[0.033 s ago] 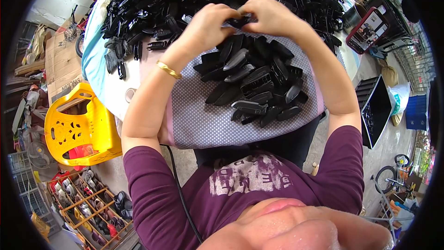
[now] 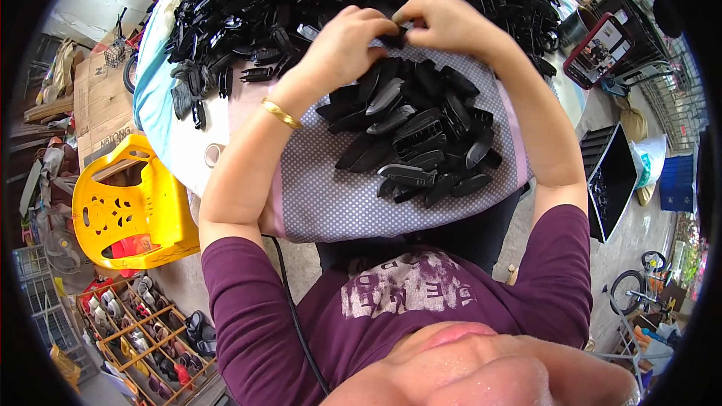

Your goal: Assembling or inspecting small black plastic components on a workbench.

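Note:
Above the near pile, my left hand [image 2: 347,41] and my right hand [image 2: 444,24] meet, with a small black plastic piece [image 2: 392,39] between their fingers. Thumbs and fingertips of both hands are pinched on it, and they hide most of its shape. Just below the hands lies a pile of black elongated plastic pieces [image 2: 421,135], some with slots or comb-like teeth. That pile rests on a grey dotted cloth [image 2: 323,207] with pink edging. Beyond my hands, a much larger heap of similar black pieces [image 2: 248,0] covers the far side of the table.
A phone in a dark red case [image 2: 599,51] stands at the table's right, beside a dark cup [image 2: 577,28]. On the left are a roll of tape [image 2: 213,154] and a yellow plastic chair [image 2: 135,207]. A black crate [image 2: 608,180] stands to the right.
My right hand has shifted slightly up, and its fingers have changed their pinch. My left hand has moved slightly right. The black piece stays between them.

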Demonstrator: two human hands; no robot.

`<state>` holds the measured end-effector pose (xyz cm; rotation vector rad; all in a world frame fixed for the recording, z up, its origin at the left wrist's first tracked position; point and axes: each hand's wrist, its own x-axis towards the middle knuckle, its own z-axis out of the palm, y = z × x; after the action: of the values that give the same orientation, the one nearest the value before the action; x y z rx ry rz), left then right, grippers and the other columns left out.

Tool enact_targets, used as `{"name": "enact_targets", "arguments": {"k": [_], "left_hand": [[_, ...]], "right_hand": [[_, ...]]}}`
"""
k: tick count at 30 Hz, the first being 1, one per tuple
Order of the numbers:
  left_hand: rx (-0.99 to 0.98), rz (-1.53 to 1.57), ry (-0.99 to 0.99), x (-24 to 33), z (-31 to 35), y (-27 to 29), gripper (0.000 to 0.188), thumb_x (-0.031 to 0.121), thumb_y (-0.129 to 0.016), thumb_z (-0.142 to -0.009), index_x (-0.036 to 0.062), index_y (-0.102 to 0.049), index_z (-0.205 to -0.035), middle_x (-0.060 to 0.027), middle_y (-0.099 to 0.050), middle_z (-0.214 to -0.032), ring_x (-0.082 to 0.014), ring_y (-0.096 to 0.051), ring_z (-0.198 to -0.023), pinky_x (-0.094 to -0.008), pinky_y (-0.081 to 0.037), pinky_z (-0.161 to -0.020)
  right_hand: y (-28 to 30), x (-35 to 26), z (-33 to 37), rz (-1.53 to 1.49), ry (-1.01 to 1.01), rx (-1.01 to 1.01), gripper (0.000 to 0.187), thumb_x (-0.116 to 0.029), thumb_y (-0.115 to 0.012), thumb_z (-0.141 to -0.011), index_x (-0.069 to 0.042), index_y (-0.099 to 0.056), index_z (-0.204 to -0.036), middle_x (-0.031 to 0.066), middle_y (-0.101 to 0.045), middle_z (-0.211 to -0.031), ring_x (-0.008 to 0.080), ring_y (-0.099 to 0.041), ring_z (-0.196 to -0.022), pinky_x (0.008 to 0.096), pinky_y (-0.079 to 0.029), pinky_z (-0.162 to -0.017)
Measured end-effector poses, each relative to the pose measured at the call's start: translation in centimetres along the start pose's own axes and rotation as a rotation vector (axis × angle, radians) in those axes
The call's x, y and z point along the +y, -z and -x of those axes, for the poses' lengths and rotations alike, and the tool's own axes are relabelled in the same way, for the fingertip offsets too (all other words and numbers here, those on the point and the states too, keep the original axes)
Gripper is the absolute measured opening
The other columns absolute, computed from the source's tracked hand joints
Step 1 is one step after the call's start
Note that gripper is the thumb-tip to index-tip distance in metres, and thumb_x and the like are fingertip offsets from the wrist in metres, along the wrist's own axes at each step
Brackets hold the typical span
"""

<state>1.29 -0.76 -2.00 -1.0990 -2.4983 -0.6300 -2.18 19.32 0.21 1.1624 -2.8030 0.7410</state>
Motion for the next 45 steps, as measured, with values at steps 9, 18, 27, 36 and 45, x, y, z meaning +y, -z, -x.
{"name": "enact_targets", "arguments": {"k": [9,18,27,36,45], "left_hand": [[-0.030,-0.094,0.064,0.5,-1.0,-1.0,0.023,0.010,-0.068,-0.073,0.0084,-0.064,-0.095,-0.0063,-0.058,-0.095,-0.0245,-0.052,-0.094,-0.0346,-0.047,-0.083],[-0.046,-0.051,0.078,-0.2,0.0,-0.7,0.020,0.010,-0.065,-0.075,0.0075,-0.061,-0.095,-0.0075,-0.057,-0.097,-0.0269,-0.052,-0.092,-0.0355,-0.047,-0.082],[0.175,0.629,0.457,0.0,-0.9,-0.4,0.032,0.007,-0.069,-0.077,-0.0033,-0.057,-0.105,-0.0066,-0.063,-0.081,-0.0117,-0.060,-0.076,-0.0231,-0.049,-0.069],[0.314,1.319,0.512,-0.3,-0.5,0.1,0.031,0.005,-0.067,-0.080,0.0004,-0.062,-0.110,-0.0059,-0.065,-0.091,-0.0123,-0.062,-0.082,-0.0241,-0.052,-0.077],[0.245,0.995,0.470,0.3,-0.4,0.6,0.030,0.006,-0.066,-0.081,0.0014,-0.062,-0.111,-0.0050,-0.066,-0.094,-0.0095,-0.061,-0.082,-0.0215,-0.050,-0.077]], "right_hand": [[2.8,2.0,-4.3,0.570,0.098,0.584,0.024,-0.005,-0.058,-0.075,-0.005,-0.060,-0.099,0.0105,-0.061,-0.093,0.0293,-0.056,-0.089,0.0368,-0.048,-0.076],[1.4,0.4,-3.5,0.201,0.125,0.877,0.031,-0.006,-0.063,-0.076,-0.004,-0.058,-0.106,0.0099,-0.062,-0.072,0.0246,-0.059,-0.060,0.0306,-0.049,-0.057],[-0.7,1.0,0.8,-1.346,-0.210,0.313,0.020,-0.014,-0.066,-0.083,-0.005,-0.058,-0.099,0.0050,-0.063,-0.083,0.0108,-0.063,-0.070,0.0207,-0.052,-0.062],[-2.0,-0.7,1.3,-0.865,-0.155,0.316,0.018,-0.012,-0.065,-0.083,0.001,-0.064,-0.096,0.0080,-0.065,-0.083,0.0133,-0.063,-0.075,0.0246,-0.053,-0.068],[-1.7,-2.1,2.0,-0.464,-0.030,0.482,0.017,-0.003,-0.061,-0.082,0.001,-0.062,-0.099,0.0036,-0.065,-0.084,0.0090,-0.060,-0.076,0.0225,-0.050,-0.069]]}}
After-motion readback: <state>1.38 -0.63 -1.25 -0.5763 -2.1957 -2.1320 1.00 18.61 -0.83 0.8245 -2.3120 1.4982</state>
